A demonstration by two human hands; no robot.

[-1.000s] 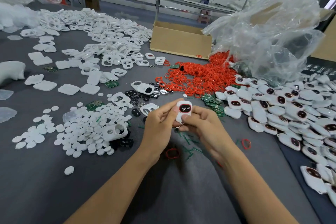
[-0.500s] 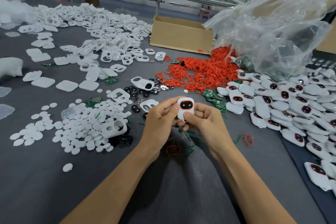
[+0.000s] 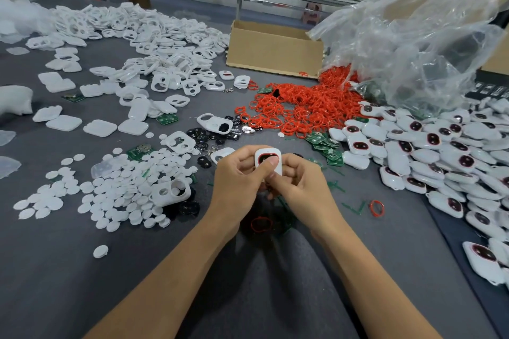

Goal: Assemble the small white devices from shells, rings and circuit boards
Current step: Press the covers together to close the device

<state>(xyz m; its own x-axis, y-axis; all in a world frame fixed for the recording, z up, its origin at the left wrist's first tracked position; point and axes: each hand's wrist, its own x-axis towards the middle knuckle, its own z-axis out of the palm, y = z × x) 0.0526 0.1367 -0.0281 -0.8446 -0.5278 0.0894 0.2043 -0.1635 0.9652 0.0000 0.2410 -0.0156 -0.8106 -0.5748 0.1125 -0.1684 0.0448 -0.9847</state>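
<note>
We hold the small white rounded plastic device a little above the grey cloth table, between both hands. Our left hand grips it from the left side, and its thumb lies across the lower part of the dark window. Our right hand grips it from the right, with its thumb just under the left one. The fingers of both hands are curled around the body and clamped on it. We judge that we are pressing the shell halves together, or seating the ring. The face is turned toward us, probably so that we can check the front while we press.

The device has rounded corners, and in its face is a dark oval window with a thin red ring around it. The lower part is hidden behind our thumbs, so we cannot tell if the seam is closed.

Beyond the fingertips lies the heap of red rubber rings. Right of the right-hand fingers is a big pile of similar white devices, with green circuit boards in between. Left of the left-hand fingers lie small white round discs.
</note>
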